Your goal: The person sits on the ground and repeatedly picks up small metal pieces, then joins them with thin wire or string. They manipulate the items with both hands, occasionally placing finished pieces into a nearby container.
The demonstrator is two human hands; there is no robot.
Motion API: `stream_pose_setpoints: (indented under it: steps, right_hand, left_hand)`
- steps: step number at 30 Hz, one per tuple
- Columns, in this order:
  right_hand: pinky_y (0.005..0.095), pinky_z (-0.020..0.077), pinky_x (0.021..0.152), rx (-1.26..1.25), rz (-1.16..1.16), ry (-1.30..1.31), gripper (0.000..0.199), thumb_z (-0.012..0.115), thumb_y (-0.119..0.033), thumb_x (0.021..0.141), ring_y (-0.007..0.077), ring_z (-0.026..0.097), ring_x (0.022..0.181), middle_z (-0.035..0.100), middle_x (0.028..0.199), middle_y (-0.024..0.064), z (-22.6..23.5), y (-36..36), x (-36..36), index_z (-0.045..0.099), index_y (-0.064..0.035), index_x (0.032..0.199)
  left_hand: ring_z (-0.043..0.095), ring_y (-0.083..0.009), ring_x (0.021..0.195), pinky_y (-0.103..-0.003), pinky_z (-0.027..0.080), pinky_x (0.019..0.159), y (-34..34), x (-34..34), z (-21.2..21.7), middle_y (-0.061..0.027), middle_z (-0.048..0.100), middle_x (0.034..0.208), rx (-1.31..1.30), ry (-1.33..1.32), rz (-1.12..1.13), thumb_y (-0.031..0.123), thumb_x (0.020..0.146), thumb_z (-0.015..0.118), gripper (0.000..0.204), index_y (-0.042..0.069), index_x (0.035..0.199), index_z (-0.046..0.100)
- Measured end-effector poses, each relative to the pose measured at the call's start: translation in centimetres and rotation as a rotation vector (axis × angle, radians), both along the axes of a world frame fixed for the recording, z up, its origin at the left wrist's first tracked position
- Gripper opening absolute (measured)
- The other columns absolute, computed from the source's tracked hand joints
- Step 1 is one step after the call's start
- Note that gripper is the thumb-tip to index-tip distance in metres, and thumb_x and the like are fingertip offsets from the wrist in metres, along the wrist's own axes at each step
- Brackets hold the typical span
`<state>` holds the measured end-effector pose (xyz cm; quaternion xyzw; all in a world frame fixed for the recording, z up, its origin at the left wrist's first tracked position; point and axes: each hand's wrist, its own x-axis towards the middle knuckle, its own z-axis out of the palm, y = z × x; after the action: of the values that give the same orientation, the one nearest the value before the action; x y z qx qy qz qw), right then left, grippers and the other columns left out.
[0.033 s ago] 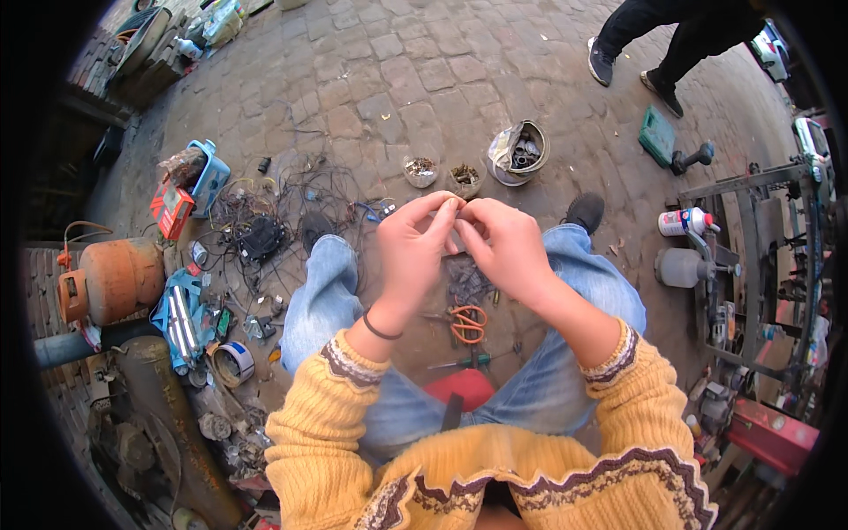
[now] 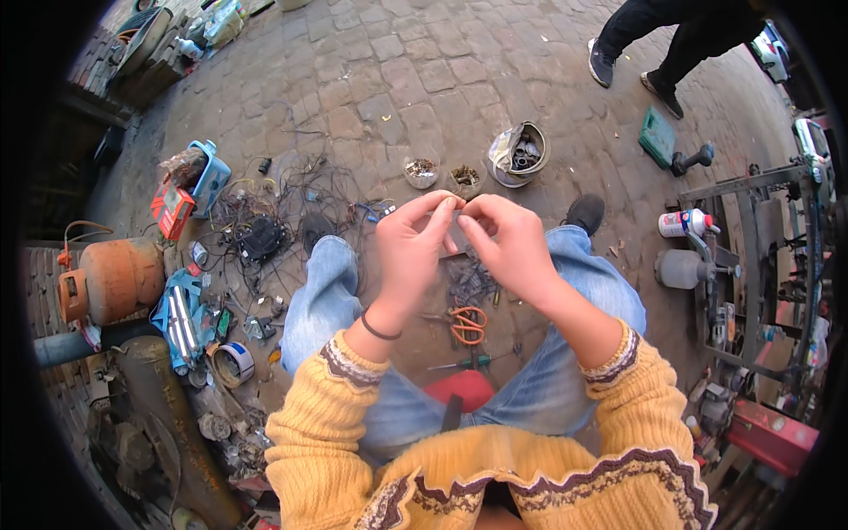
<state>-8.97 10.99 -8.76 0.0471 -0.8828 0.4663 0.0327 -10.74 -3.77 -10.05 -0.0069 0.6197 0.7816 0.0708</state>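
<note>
Left hand (image 2: pixel 413 247): pinches something tiny, too small to identify.
Right hand (image 2: pixel 511 243): fingertips pinch it too.
Advice: work over lap, above orange pliers (image 2: pixel 468 323).

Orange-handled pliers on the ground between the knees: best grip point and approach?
Probably from above, over the looped orange handles. The orange-handled pliers lie flat on the paving below both hands, handles exposed; their head points toward the dark scrap pile, so that end is crowded.

I saw flat, even daylight with soft, faint shadows and no glare. The grey brick paving (image 2: pixel 389 79) bent strongly toward the black circular rim. The centre stayed sharp, while the rusty orange gas cylinder (image 2: pixel 110 281) near the edge looked slightly smeared.
</note>
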Motion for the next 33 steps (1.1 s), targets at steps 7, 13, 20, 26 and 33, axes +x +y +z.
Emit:
stream_pose_setpoints:
  steps: [7, 13, 20, 26, 33]
  right_hand:
    - [0.0243, 0.0481, 0.079, -0.701, -0.073, -0.282, 0.020, 0.070, -0.011, 0.088, 0.0068, 0.059, 0.086, 0.069, 0.096, 0.0015, 0.4, 1.0, -0.5, 0.071, -0.0006, 0.106]
    - [0.0251, 0.0484, 0.083, -0.864, -0.091, -0.348, 0.021, 0.072, -0.012, 0.088, 0.0089, 0.062, 0.089, 0.071, 0.097, 0.0030, 0.3, 0.9, -0.6, 0.072, -0.0019, 0.107]
    - [0.0265, 0.0489, 0.084, -0.895, -0.063, -0.272, 0.016, 0.070, -0.007, 0.088, 0.0108, 0.063, 0.088, 0.070, 0.093, 0.0035, -0.1, 0.9, -0.5, 0.072, -0.0007, 0.103]
    - [0.0273, 0.0494, 0.085, -0.829, -0.031, -0.232, 0.014, 0.069, -0.003, 0.089, 0.0113, 0.062, 0.092, 0.068, 0.099, 0.0041, 0.1, 1.1, -0.5, 0.072, -0.0003, 0.102]
    - [0.0276, 0.0491, 0.083, -0.821, -0.029, -0.228, 0.012, 0.069, -0.003, 0.089, 0.0120, 0.061, 0.089, 0.066, 0.096, 0.0038, 0.1, 1.0, -0.4, 0.073, 0.0002, 0.099]
  left_hand:
    - [0.066, -0.0101, 0.069, -0.021, 0.049, 0.054, -0.4, 0.0, 0.2, -0.0060, 0.072, 0.093, 0.056, -0.032, -0.046, 0.008, 0.095, 0.062, 0.018, -0.002, 0.107, 0.070]
    - [0.068, -0.0134, 0.074, -0.023, 0.052, 0.059, -0.2, 0.1, 0.0, -0.0083, 0.071, 0.089, 0.076, -0.037, -0.094, 0.009, 0.095, 0.062, 0.020, -0.005, 0.108, 0.069]
    - [0.068, -0.0124, 0.077, -0.023, 0.054, 0.065, -0.5, 0.0, -0.1, -0.0070, 0.071, 0.093, 0.088, -0.018, -0.174, 0.010, 0.096, 0.062, 0.020, -0.003, 0.109, 0.069]
    - [0.067, -0.0118, 0.073, -0.024, 0.053, 0.065, -0.7, -0.2, -0.1, -0.0059, 0.071, 0.089, 0.157, -0.115, -0.219, 0.012, 0.096, 0.063, 0.021, -0.003, 0.108, 0.070]
    - [0.065, -0.0105, 0.068, -0.022, 0.049, 0.059, -1.2, -0.4, 0.0, -0.0049, 0.070, 0.086, 0.131, -0.176, -0.276, 0.016, 0.094, 0.065, 0.021, 0.000, 0.106, 0.071]
